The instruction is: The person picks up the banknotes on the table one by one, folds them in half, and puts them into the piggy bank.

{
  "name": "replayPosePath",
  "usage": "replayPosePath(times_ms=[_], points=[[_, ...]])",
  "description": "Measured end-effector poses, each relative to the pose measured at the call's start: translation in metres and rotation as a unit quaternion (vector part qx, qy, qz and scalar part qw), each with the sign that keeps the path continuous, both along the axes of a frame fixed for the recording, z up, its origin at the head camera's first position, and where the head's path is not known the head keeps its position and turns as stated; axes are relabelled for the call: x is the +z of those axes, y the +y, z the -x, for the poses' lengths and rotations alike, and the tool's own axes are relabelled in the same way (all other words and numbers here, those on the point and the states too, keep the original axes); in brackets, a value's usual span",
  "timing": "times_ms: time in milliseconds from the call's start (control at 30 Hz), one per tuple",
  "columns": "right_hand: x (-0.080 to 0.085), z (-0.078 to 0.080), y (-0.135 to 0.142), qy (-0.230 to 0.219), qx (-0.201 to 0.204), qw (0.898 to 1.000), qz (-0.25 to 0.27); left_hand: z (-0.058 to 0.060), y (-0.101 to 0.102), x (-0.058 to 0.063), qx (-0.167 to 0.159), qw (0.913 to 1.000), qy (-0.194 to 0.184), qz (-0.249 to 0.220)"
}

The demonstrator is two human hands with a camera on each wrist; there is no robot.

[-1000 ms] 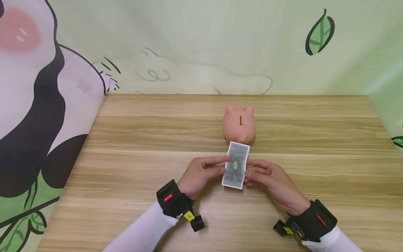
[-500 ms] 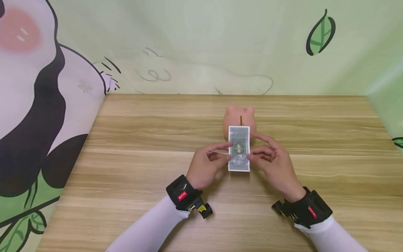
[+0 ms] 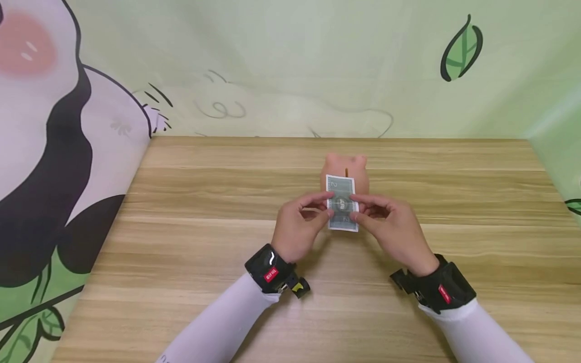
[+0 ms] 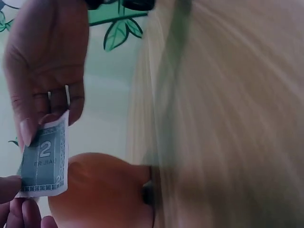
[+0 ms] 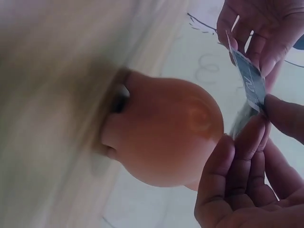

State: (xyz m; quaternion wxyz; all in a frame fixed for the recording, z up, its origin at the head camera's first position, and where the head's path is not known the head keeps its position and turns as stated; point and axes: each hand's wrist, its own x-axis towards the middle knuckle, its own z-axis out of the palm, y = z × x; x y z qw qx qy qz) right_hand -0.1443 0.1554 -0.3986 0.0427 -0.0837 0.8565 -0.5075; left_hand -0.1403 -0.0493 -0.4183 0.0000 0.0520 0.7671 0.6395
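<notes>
A grey-green banknote (image 3: 342, 203) marked with a 2 is pinched at both long edges. My left hand (image 3: 297, 227) holds its left edge between thumb and fingers. On the opposite edge, my right hand (image 3: 397, 227) pinches it likewise. In the head view the note overlaps the lower part of a pink piggy bank (image 3: 336, 165), whose slot (image 3: 347, 172) shows just past the note's far end. From the left wrist, the note (image 4: 45, 159) looks slightly bent, with the piggy bank (image 4: 99, 190) behind it. The right wrist view has the piggy bank (image 5: 166, 128) standing on the table, the note raised near its top.
The wood-grain table (image 3: 204, 201) extends to both sides. Behind it rises a pale green backdrop (image 3: 281, 65) with a printed leaf and a panda figure (image 3: 41, 151) at the left. Black wrist cameras (image 3: 270, 267) sit on both wrists.
Both hands have carried the banknote away from the body, from in front of the piggy bank to over its near part. The right fingers have shifted their hold on the edge.
</notes>
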Motion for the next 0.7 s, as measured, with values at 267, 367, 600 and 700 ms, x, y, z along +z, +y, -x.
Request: replayPosePath(times_ms=[267, 367, 600, 700], points=[[0.009, 0.009, -0.008, 0.016, -0.019, 1.000, 0.003, 0.007, 0.000, 0.004, 0.021, 0.9989, 0.035, 0.021], [0.012, 0.014, -0.010, 0.015, -0.024, 0.999, 0.016, 0.011, 0.000, 0.006, 0.034, 0.9987, 0.035, 0.015], [0.014, 0.023, -0.011, 0.021, -0.026, 0.999, 0.037, 0.020, -0.001, 0.012, 0.040, 0.9977, 0.052, 0.018], [0.015, 0.025, -0.011, 0.031, -0.026, 0.999, 0.028, 0.022, -0.001, 0.013, 0.034, 0.9968, 0.068, 0.026]])
